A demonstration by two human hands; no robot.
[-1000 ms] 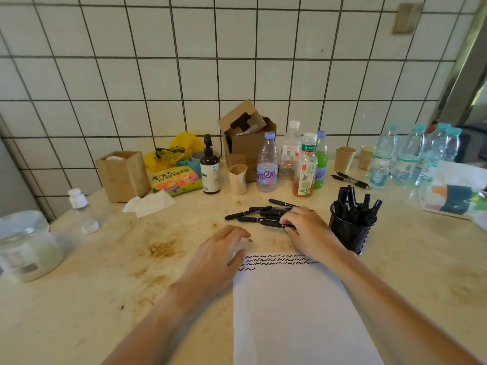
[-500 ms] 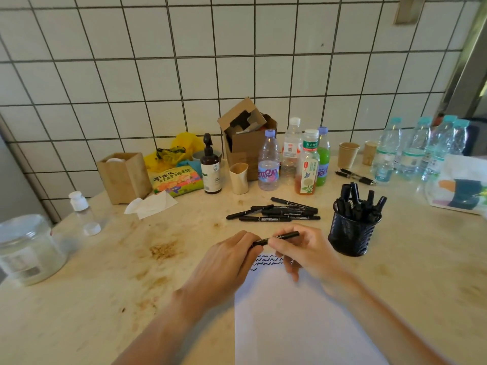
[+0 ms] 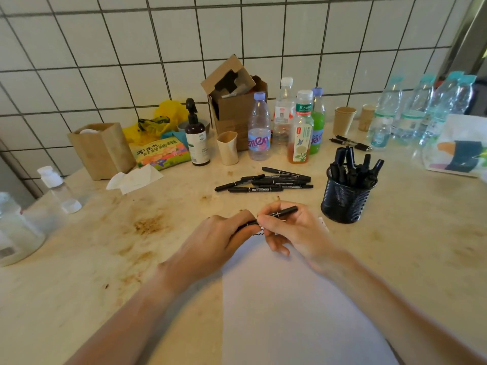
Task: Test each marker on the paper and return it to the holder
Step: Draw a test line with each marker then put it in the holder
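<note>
We see both hands meeting over the far end of the white paper (image 3: 290,306), sharing one black marker (image 3: 283,212) held nearly level, its right end tipped slightly up and away. The left hand (image 3: 210,242) has its fingers curled round the marker's left end, which is mostly hidden inside the grip, while the right hand (image 3: 292,229) pinches the barrel between thumb and forefinger, the remaining fingers folded loosely beneath. Under the hands we can make out a bit of black squiggle on the paper's far edge, though most of it is covered. Farther off on the stained countertop (image 3: 118,259), a loose pile of markers (image 3: 266,183) lies flat, pointing roughly left to right. To the right of that pile stands the black mesh holder (image 3: 344,200), with several markers standing upright in it; it sits just beyond the right hand and does not touch it. Behind the pile we find a row of drink bottles (image 3: 300,127), a small beige cup (image 3: 228,148) and an open cardboard box (image 3: 235,101) against the tiled wall. At far left there is a crumpled tissue (image 3: 134,179) and a wooden box (image 3: 101,150).
</note>
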